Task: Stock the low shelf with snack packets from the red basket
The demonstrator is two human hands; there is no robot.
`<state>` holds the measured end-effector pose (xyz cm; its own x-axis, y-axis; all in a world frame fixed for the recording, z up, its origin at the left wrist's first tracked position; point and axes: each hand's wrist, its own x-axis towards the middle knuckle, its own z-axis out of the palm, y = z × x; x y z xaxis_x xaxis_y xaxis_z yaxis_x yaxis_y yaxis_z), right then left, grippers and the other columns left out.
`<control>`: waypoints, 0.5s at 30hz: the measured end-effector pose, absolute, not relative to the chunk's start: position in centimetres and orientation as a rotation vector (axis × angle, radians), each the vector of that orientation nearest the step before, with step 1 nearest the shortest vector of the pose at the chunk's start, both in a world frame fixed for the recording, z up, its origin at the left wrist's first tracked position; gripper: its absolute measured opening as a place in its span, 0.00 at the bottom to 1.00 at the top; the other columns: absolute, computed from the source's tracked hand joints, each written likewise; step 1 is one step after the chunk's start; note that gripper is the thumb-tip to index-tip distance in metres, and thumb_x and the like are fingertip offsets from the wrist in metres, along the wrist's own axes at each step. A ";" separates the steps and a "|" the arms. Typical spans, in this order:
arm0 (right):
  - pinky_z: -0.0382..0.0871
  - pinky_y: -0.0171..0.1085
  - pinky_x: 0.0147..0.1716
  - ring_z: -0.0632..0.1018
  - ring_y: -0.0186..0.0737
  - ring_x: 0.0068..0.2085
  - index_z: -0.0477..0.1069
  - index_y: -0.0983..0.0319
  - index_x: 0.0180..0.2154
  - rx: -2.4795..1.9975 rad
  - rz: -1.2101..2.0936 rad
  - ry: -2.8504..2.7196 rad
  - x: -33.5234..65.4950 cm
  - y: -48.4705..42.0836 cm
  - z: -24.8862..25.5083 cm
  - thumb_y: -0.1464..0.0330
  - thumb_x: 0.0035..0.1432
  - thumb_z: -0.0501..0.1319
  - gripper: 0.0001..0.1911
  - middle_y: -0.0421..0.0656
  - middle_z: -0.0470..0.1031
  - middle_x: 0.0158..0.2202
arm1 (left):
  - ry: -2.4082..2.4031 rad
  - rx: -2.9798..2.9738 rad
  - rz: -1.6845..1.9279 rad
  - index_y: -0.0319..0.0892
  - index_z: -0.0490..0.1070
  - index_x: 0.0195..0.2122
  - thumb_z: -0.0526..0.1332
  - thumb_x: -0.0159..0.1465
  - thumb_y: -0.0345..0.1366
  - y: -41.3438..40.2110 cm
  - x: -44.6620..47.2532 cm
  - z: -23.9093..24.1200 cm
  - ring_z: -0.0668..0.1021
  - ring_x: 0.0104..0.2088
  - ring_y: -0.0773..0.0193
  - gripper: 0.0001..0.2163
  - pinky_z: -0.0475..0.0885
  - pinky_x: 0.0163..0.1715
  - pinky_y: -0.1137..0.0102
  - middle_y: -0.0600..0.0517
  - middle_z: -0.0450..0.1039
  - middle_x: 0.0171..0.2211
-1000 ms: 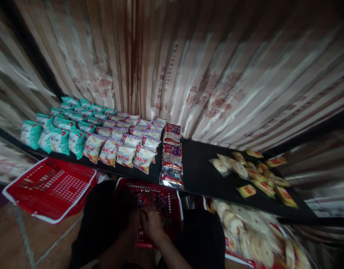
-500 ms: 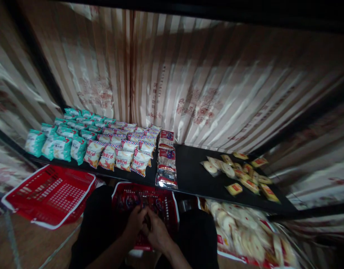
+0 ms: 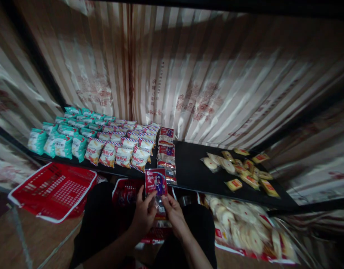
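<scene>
A flat snack packet (image 3: 155,179), red and purple with a printed figure at the top and a see-through lower half, is held up between both hands. My left hand (image 3: 144,210) grips its left side, and my right hand (image 3: 174,213) pinches the right side with the thumb on the front. Below them is a red basket (image 3: 156,236) between my knees, with similar packets partly hidden inside. Just beyond the held packet, a row of matching packets (image 3: 166,155) lies on the black shelf (image 3: 194,164).
On the shelf's left stand teal snack bags (image 3: 62,145) and white-and-orange snack bags (image 3: 123,156). Small yellow packs (image 3: 249,181) and round pale crackers (image 3: 219,163) lie scattered at right. Another red basket (image 3: 55,190) sits on the floor at left; a container of bagged crackers (image 3: 245,231) is at right.
Both hands have risen out of the red basket, bringing a snack packet up into view near the shelf's front edge. The items on the shelf look unmoved.
</scene>
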<state>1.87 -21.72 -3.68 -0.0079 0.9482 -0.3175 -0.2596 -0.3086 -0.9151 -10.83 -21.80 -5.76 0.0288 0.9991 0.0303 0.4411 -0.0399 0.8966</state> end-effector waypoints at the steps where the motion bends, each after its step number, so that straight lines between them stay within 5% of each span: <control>1: 0.69 0.37 0.30 0.76 0.40 0.29 0.73 0.62 0.41 -1.242 1.532 -0.801 2.0 -21.6 -3.6 0.47 0.42 0.64 0.30 0.42 0.77 0.30 | 1.482 1.547 0.959 0.41 0.70 0.50 0.53 0.56 0.28 -21.7 -10.6 -5.7 0.63 0.59 0.53 0.20 0.61 0.57 0.58 0.41 0.52 0.61; 15: 0.68 0.35 0.32 0.76 0.41 0.32 0.72 0.63 0.39 -1.666 0.976 -1.229 6.7 -16.8 -2.0 0.47 0.53 0.53 0.27 0.43 0.77 0.29 | 1.368 1.552 1.132 0.42 0.68 0.51 0.52 0.59 0.28 -16.2 -7.3 -2.8 0.66 0.57 0.59 0.19 0.62 0.57 0.63 0.44 0.58 0.58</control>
